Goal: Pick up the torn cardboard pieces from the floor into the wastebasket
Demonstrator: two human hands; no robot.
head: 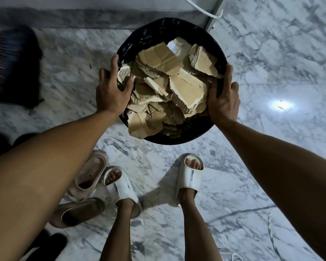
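A round black wastebasket (145,34) lined with a black bag sits in the middle of the view, heaped with several torn brown cardboard pieces (186,87). My left hand (112,89) grips its left rim, thumb hooked inside over the cardboard. My right hand (223,98) grips the right rim, fingers curled round the outside and thumb inside. No cardboard pieces show on the marble floor (271,72) around the basket.
A broom with dark bristles and an orange head (9,61) lies at the far left. A spare pair of tan slides (87,178) sits beside my feet in white slides (189,176). A white cable (201,8) hangs by the wall behind the basket.
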